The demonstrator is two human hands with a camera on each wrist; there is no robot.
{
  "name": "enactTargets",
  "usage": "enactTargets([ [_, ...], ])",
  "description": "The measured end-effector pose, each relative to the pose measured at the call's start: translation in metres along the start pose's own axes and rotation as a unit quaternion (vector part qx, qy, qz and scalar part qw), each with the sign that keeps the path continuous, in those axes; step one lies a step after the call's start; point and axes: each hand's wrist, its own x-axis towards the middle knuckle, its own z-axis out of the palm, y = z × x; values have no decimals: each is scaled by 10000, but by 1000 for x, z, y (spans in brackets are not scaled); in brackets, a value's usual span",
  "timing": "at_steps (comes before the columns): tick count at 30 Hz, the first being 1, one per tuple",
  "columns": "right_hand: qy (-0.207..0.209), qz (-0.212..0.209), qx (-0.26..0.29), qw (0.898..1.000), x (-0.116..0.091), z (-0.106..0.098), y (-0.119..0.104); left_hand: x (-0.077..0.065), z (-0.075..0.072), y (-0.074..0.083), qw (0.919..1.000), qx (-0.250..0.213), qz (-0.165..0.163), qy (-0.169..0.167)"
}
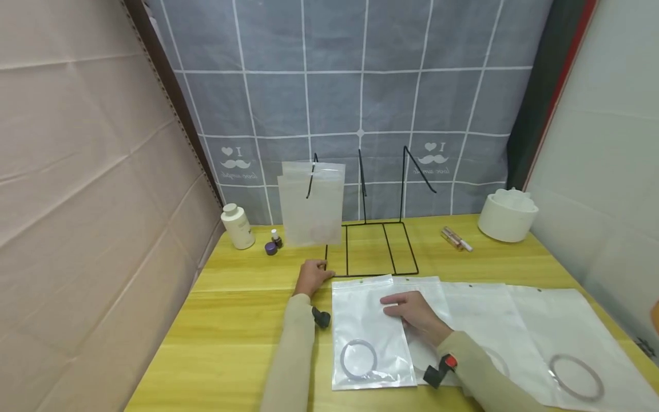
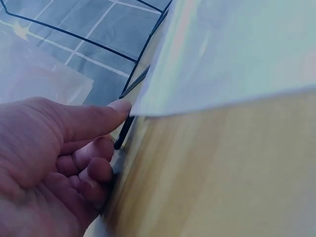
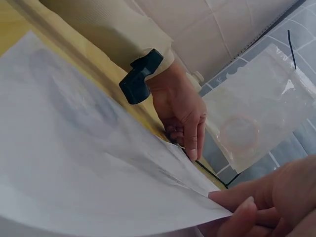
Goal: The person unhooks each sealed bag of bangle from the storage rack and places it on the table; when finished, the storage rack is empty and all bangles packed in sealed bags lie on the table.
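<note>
Left hand (image 1: 312,277) is at the near left corner of the black wire rack (image 1: 346,252), finger and thumb closed on the base wire, other fingers curled in. Right hand (image 1: 416,312) pinches the right edge of a white zip bag (image 1: 362,312), thumb on one side, fingers on the other, gap just the thickness of the film. That bag sits in front of the rack, top edge right by the front rail, round bangle (image 1: 358,341) showing in its lower part.

More zip bags (image 1: 479,309) overlap in a row to the right on the yellow wood-grain table (image 1: 231,332); right forearm crosses over them. Second bangle (image 1: 574,356) shows in the far right one. Translucent bags (image 1: 311,209) hang on the rack's left hook; other two hooks are bare.

Back left: white bottle (image 1: 239,229), small dark vial (image 1: 277,240) with white cap, purple-lidded jar (image 1: 270,248) next to it. Back right: slim cosmetic tubes (image 1: 453,237), round white container (image 1: 507,217). Gray grid cloth (image 1: 334,103) behind everything.
</note>
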Motion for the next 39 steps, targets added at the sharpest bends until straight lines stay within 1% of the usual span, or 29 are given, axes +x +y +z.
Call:
enactTargets([
  [2,32,18,-78,10000,3,5,-2,0,0,1,10000,20,11,32],
  [5,43,3,-331,9994,6,11,-5,1,0,1,10000,40,10,67],
  [10,177,-54,-721,9972,7,19,-7,0,1,1,10000,-29,-35,14],
  [11,204,-70,-849,9962,6,20,-7,-1,1,0,10000,-44,-38,-4],
  [12,213,-165,-1111,9934,5,20,-7,-1,1,0,10000,-65,-41,-22],
  [15,181,-401,-1804,9826,1,15,-10,-2,3,-1,9999,-73,-81,-16],
  [18,283,-685,-2306,9702,5,1,-14,-1,3,-2,9999,-9,-96,33],
  [19,342,-721,-2327,9693,9,-7,-15,-1,3,-3,9999,12,-106,46],
  [22,739,-1004,-2435,9619,26,-39,-16,0,2,-2,9999,89,-22,47],
  [24,1042,-1235,-2599,9520,40,-65,-13,0,1,-1,10000,77,9,28],
  [26,1244,-1360,-2680,9456,54,-87,-10,0,1,-1,9999,79,49,41],
  [27,1229,-1377,-2674,9457,60,-96,-7,0,0,-1,9999,81,55,54],
  [30,836,-1242,-2365,9600,76,-114,4,-1,0,-2,9999,40,16,109],
  [32,491,-1174,-2296,9649,81,-120,9,-2,1,-2,9999,-5,17,126],
  [34,332,-1109,-2221,9681,83,-121,12,-2,2,-2,9999,-87,-1,120],
  [37,413,-1191,-2583,9578,83,-120,12,-3,2,-3,9998,-142,55,84],
  [39,481,-1082,-2602,9583,83,-118,12,-4,1,-4,9998,-150,60,74],
])
